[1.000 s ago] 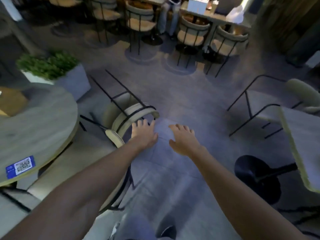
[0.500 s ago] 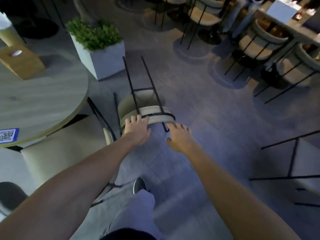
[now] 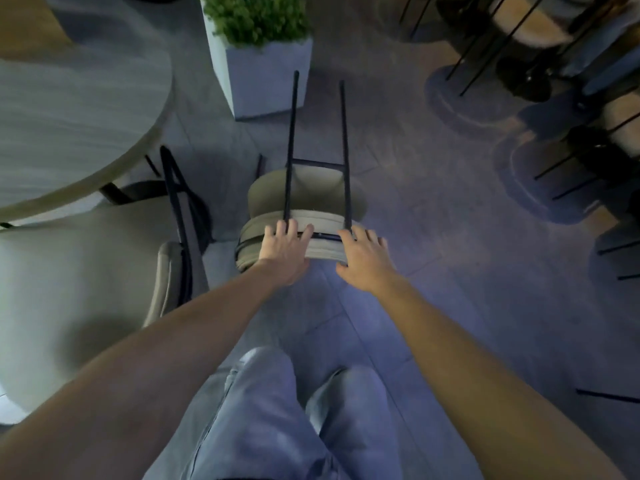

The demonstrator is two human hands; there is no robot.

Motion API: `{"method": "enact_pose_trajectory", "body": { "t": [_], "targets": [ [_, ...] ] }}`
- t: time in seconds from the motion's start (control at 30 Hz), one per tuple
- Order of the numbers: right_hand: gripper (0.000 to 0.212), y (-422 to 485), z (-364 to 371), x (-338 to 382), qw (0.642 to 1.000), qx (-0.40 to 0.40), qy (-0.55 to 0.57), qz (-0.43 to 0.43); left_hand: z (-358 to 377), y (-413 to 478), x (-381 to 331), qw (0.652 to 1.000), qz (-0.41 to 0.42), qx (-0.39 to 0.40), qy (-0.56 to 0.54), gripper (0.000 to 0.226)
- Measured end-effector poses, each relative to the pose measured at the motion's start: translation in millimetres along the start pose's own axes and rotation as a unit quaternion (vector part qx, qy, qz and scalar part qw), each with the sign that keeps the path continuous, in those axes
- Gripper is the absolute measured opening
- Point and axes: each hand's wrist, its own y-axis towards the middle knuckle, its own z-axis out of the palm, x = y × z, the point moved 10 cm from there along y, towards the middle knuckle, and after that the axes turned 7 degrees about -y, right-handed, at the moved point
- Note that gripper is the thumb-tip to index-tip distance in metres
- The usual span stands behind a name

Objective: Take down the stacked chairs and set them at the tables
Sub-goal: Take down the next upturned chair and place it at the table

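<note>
A beige padded chair (image 3: 311, 190) with a thin black frame is tipped over, its two black legs (image 3: 292, 133) pointing away from me toward the planter. Its curved backrest (image 3: 323, 250) faces me. My left hand (image 3: 284, 252) rests on the left part of the backrest, its fingers straight and reaching over the top edge to the black bar. My right hand (image 3: 363, 261) lies with spread fingers at the backrest's right end, touching it. Neither hand is curled round anything.
A round grey table (image 3: 69, 109) stands at the left, with another beige chair (image 3: 69, 292) below it. A white planter (image 3: 266, 74) with a green bush sits just beyond the chair legs. More chairs and table bases (image 3: 561, 64) crowd the upper right. Grey tiled floor surrounds me.
The view has swung left and I have come closer. Both hands moved forward onto the backrest; the right hand, which hovered beside it, now touches its right end.
</note>
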Motion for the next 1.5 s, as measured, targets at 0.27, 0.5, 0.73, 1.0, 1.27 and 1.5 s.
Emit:
{"method": "enact_pose_trajectory", "body": {
  "t": [0.27,0.5,0.73,1.0,1.27,1.5],
  "targets": [
    [0.084,93.7,118.5,0.3,0.998,-0.051,-0.022,-0.026,113.9,85.0,7.1,0.998,-0.041,-0.029,0.028,0.1],
    [0.083,125.7,147.2,3.0,0.997,-0.062,-0.045,-0.018,123.4,105.7,6.5,0.996,-0.065,-0.058,0.037,0.093],
    [0.094,121.3,133.7,2.6,0.997,-0.02,-0.059,-0.051,112.2,99.9,0.5,0.996,-0.085,-0.007,0.028,0.104],
    [0.097,100.8,77.2,-26.2,0.993,0.016,-0.071,-0.096,54.0,87.1,-26.3,0.994,-0.099,0.048,-0.008,0.108],
    [0.092,103.5,-18.6,-83.8,0.985,0.061,-0.069,-0.143,-43.1,105.4,-66.4,0.987,-0.119,0.089,-0.057,0.1],
    [0.083,135.8,-93.8,-106.2,0.976,0.085,-0.048,-0.195,-110.2,144.5,-65.5,0.982,-0.119,0.128,-0.068,0.101]
  ]
}}
